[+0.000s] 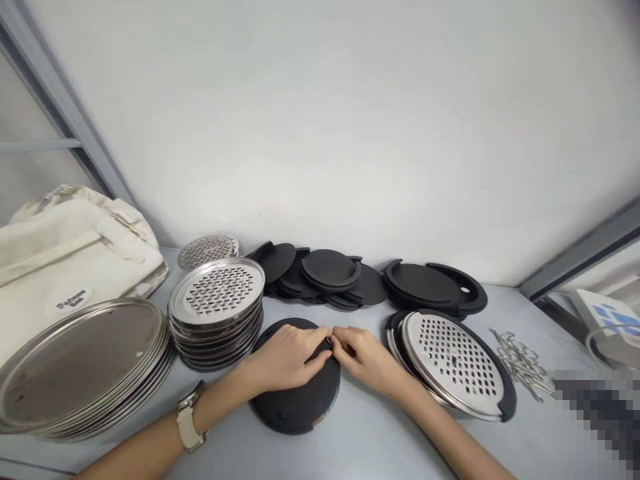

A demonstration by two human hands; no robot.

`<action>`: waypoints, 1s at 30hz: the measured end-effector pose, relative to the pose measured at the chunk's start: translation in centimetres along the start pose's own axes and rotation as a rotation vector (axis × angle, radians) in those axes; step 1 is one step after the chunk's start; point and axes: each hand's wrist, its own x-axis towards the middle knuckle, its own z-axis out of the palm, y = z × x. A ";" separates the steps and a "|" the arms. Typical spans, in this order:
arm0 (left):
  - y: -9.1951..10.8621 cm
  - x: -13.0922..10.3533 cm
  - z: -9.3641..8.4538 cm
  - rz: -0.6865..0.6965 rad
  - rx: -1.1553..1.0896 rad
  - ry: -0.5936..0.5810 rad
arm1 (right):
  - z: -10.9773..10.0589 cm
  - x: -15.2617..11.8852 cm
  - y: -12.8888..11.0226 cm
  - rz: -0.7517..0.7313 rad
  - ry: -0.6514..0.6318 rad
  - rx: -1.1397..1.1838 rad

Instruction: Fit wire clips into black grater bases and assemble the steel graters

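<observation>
A black round disc (293,407) lies on the table in front of me, with a thin shiny strip showing at its lower right edge. My left hand (287,357) rests over the disc, thumb and forefinger pinched together by its right rim. From the other side, my right hand (367,357) meets it there, its fingertips pressed together. A tiny shiny bit shows between the fingertips, too small and covered to name. To the right, a stack of round grater plates with black rims (457,360) sits near my right forearm, beside a pile of bent metal wire pieces (523,363).
Left of the disc stand a stack of metal grater plates (220,293) and a stack of round metal trays (80,367). A loose perforated plate (207,252), black discs (330,268) and black rimmed parts (425,287) line the wall. A cream bag (70,247) lies far left.
</observation>
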 end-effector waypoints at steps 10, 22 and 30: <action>0.1 0.1 -0.2 -0.005 -0.016 -0.014 | -0.2 -0.1 -0.1 -0.005 -0.003 -0.017; 0.2 0.2 -0.3 -0.028 -0.054 -0.017 | -0.4 -0.2 -0.1 0.002 -0.028 -0.058; 0.3 0.2 -0.3 -0.037 -0.059 -0.018 | -0.5 -0.3 -0.2 -0.016 -0.021 -0.085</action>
